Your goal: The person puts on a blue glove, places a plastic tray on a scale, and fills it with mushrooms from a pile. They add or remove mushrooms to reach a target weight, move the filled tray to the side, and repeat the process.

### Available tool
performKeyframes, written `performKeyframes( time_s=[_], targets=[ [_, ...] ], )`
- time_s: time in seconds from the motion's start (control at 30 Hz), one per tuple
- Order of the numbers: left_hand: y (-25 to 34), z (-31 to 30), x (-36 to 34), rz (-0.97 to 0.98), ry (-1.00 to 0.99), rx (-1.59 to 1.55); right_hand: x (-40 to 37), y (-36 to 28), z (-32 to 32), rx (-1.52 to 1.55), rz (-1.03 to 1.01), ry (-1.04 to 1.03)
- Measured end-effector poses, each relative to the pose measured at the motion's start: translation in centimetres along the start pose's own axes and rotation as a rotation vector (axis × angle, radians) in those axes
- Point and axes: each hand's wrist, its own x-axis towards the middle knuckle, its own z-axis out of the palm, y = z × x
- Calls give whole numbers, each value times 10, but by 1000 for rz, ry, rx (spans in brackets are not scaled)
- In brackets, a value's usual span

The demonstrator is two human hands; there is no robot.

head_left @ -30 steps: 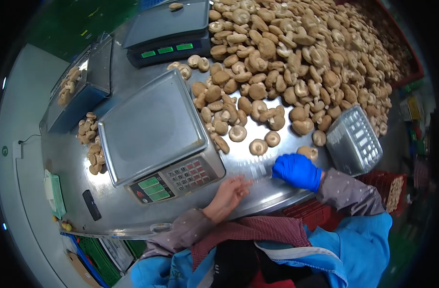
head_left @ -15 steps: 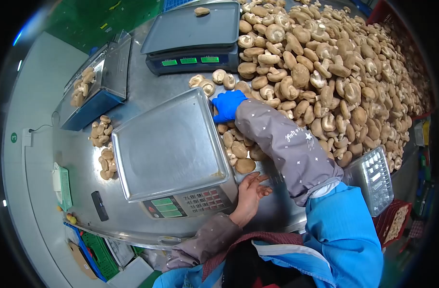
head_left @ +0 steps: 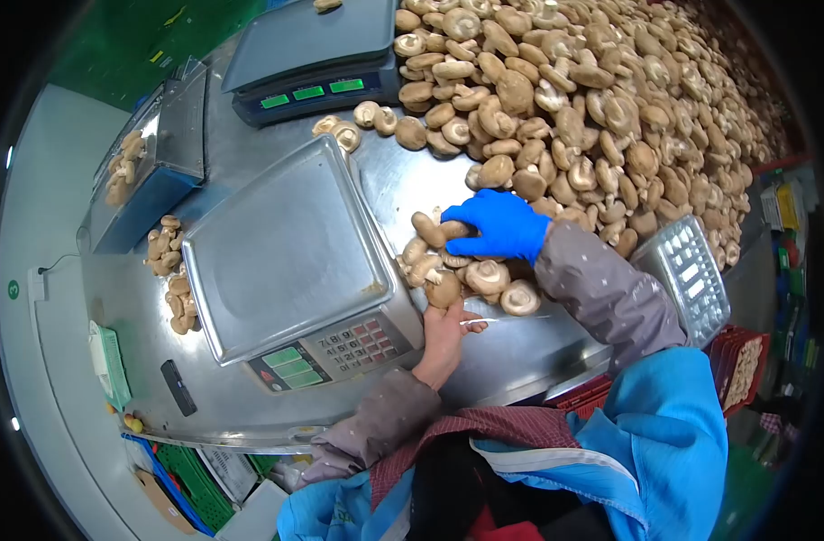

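Observation:
My right hand [head_left: 504, 225], in a blue glove, curls its fingers around a brown mushroom [head_left: 453, 231] in a small cluster beside the scale. My bare left hand [head_left: 444, 344] is just below this cluster, at the scale's near right corner. Its fingers are curled, and its tips touch the underside of a round-capped mushroom [head_left: 444, 290]. A thin pale strip [head_left: 511, 318] runs out to the right from those fingers; what it is I cannot make out. More mushrooms, such as an upturned one [head_left: 520, 297], lie under and beside my right hand.
A scale with a bare metal tray [head_left: 281, 252] stands left of my hands. Behind it is a second scale [head_left: 308, 54] with one mushroom on its pan. A large mushroom heap [head_left: 601, 117] fills the back right. A clear plastic tray [head_left: 687, 284] sits right.
My right hand has moved nearer and to the right from the scale's far side. Mushrooms now bunch above my left hand, and bare metal shows behind them. The whole view has shifted.

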Motion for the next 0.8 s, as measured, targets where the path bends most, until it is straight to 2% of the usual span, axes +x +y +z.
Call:
performKeyframes(
  time_s=[0.03,0.07,0.1,0.13,0.17,0.23,0.33,0.4,0.47,0.5,0.53,0.6,0.63,0.73,0.77,0.8],
  targets=[
    [0,0,-1,-7,-9,3,-14,-2,6,-43,-121,177],
    [0,0,-2,3,-56,-29,-28,-6,11,-95,-186,263],
    [-1,-1,-4,14,-103,-61,-40,-9,17,-97,-174,268],
    [-2,-5,-6,-17,-211,-93,-52,-12,25,-122,-189,387],
    [-3,-5,-10,-23,-221,-86,-63,-16,34,-148,-205,508],
    [-5,-3,-19,-141,-317,-205,-84,-28,53,-268,-247,571],
    [-8,-4,-30,-181,-334,-247,-107,-43,70,-299,-234,645],
    [-16,-18,-31,-222,-419,-233,-112,-41,67,-74,-132,691],
    [-6,-20,-42,-299,-368,-292,-116,-43,67,872,186,939],
    [-2,-20,-46,-371,-313,-355,-117,-36,56,997,186,1068],
    [-5,-24,-48,-358,-302,-307,-121,-23,54,1085,208,1143],
    [8,-22,-64,-350,-273,-276,-135,-5,48,1324,352,1113],
    [16,-22,-73,-341,-242,-248,-141,-2,49,1324,347,1112],
    [35,-30,-92,-291,-297,-237,-148,-1,50,786,301,1097],
    [43,-33,-96,-280,-293,-242,-148,-7,51,786,289,1091],
    [53,-36,-99,-244,-351,-209,-149,-15,50,554,270,1068]
  ],
)
